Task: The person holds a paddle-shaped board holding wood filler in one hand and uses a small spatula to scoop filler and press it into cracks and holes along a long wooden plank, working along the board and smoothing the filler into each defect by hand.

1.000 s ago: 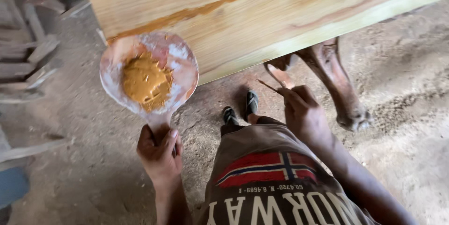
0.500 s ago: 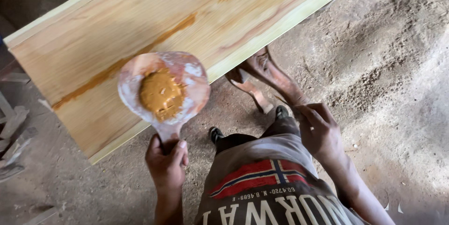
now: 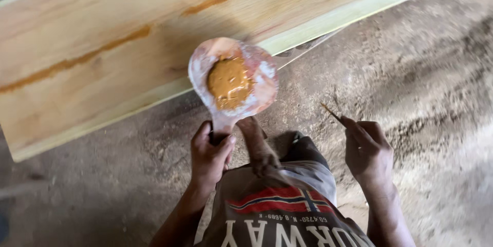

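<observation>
Your left hand (image 3: 209,155) holds a paddle-shaped palette (image 3: 233,81) of brown filler at the wooden board's (image 3: 102,46) near edge; your right hand (image 3: 367,149) pinches a thin stick (image 3: 333,113).

**Dusty ground under a pale timber board**

The floor (image 3: 426,72) is bare packed earth, grey-brown and uneven, strewn with fine sawdust and loose grit. Lighter, rougher patches lie toward the right, where the dust is heaped in low ridges; the lower left falls into deeper shade. A wide wooden board (image 3: 102,36) slants across the upper part of the view, pale yellow with visible grain and orange-brown streaks (image 3: 77,62) running along it. Its near edge (image 3: 359,8) is a lighter, greenish strip. The light is soft and dim, with a diffuse shadow on the ground beneath the board. No walls or windows can be made out.
</observation>
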